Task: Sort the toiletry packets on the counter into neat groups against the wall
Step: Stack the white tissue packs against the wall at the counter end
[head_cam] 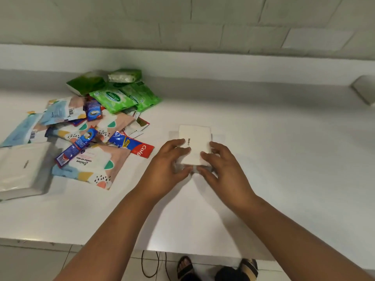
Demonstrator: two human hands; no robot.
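A small white tissue packet (196,140) lies on the white counter (274,159) near its middle. My left hand (168,167) grips its left side and my right hand (221,165) grips its right side, thumbs meeting at its near end. To the left lies a loose pile: green Sanicare packets (113,99), green tissue packs (86,83), patterned wet-wipe packets (93,169), blue sachets (78,148), a Colgate sachet (132,145) and a large white tissue pack (22,169).
The tiled wall (182,23) rises behind a raised ledge (223,65) at the counter's back. A pale object (365,89) sits at the far right by the ledge. The counter's front edge runs below my forearms, with cables and sandalled feet on the floor.
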